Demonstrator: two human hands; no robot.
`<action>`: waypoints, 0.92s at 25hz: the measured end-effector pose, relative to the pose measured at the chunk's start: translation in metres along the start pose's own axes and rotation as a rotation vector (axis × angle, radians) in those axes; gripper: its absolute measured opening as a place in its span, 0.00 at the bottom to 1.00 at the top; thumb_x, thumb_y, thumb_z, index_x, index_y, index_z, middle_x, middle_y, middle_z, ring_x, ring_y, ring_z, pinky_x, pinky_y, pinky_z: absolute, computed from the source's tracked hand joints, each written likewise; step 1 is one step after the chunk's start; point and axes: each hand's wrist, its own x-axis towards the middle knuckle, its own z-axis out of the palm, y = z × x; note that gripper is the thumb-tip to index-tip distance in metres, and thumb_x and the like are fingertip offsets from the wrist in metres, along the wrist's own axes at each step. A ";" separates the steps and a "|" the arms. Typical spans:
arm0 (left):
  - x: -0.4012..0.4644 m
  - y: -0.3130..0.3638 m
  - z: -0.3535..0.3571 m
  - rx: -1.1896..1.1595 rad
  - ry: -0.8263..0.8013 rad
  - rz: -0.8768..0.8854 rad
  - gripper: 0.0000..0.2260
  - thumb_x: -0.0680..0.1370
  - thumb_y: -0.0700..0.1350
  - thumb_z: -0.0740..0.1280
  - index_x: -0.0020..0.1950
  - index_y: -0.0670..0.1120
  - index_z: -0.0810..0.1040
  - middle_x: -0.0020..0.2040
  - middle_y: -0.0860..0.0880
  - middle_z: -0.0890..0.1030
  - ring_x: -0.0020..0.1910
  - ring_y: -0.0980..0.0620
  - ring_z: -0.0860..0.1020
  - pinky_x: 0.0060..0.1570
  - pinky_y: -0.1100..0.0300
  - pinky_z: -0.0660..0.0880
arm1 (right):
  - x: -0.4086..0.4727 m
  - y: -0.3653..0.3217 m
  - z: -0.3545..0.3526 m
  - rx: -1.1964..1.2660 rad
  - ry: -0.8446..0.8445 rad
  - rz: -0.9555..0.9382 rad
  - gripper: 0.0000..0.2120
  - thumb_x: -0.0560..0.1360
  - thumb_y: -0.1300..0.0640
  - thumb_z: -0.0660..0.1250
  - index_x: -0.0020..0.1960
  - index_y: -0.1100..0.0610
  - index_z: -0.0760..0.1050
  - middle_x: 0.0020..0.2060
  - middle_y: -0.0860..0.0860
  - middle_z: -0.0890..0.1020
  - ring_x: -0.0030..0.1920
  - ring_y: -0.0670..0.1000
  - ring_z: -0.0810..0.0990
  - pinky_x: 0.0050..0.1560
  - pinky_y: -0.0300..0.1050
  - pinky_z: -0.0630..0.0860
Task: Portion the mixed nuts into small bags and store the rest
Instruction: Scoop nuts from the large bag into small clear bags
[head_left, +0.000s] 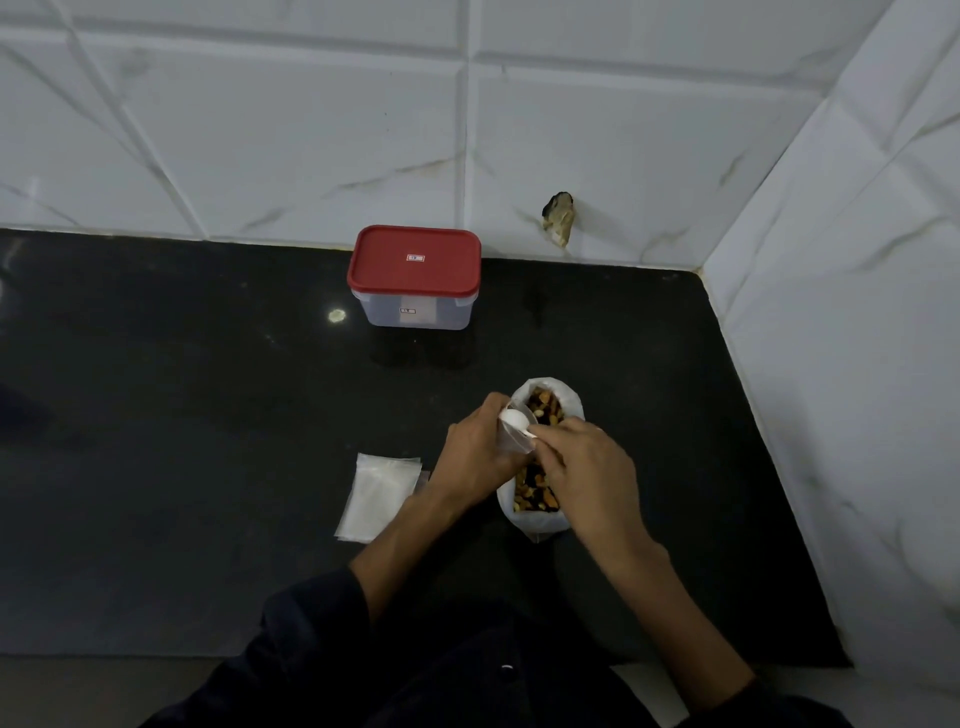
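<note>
A: What are the hands doing?

B: The left hand (475, 449) has its fingers curled round a small clear bag (511, 434), holding its mouth up just over the big bag of mixed nuts (540, 452). The right hand (587, 462) pinches something white at that mouth. It looks like a small spoon (517, 420), though I can't be sure.

A: So which step is this?

B: Portioning, I'd judge: nuts going from the big bag into the small one. I can't see any nuts inside the small bag.

A: Where does the big bag sit?

B: On the dark counter (208, 415), right of centre and near the person, standing open, with both hands over it. The nuts show at its far end and again at its near end under the right wrist.

A: And round about?

B: A stack of flat empty bags (376, 496) lies just left of the left forearm. Farther back, against the tiled wall (311, 130), stands a clear container with a red lid (414, 275), lid on.

A: What does the next move need?

B: Probably keeping the small bag's mouth open and steady over the big bag so that spills fall back in. The lid must come off before the rest is stored.
</note>
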 end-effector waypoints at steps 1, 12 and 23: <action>-0.001 0.001 -0.001 -0.025 0.010 0.006 0.17 0.73 0.50 0.72 0.57 0.48 0.71 0.47 0.55 0.79 0.46 0.59 0.78 0.50 0.53 0.78 | -0.001 -0.002 0.001 -0.034 0.012 -0.010 0.13 0.81 0.53 0.58 0.60 0.51 0.78 0.50 0.48 0.78 0.48 0.44 0.74 0.43 0.36 0.68; -0.006 -0.013 -0.006 0.022 -0.057 -0.039 0.21 0.73 0.49 0.73 0.62 0.49 0.68 0.55 0.53 0.78 0.52 0.57 0.77 0.51 0.61 0.76 | 0.000 0.033 0.003 0.619 0.111 0.231 0.09 0.77 0.59 0.66 0.56 0.54 0.81 0.44 0.42 0.82 0.45 0.35 0.80 0.43 0.27 0.73; -0.006 -0.021 0.005 0.103 -0.190 -0.163 0.17 0.78 0.49 0.66 0.63 0.46 0.68 0.54 0.48 0.78 0.50 0.51 0.79 0.47 0.56 0.79 | -0.001 0.066 0.038 0.165 -0.074 0.251 0.07 0.78 0.58 0.65 0.53 0.56 0.81 0.44 0.49 0.82 0.41 0.43 0.79 0.38 0.33 0.72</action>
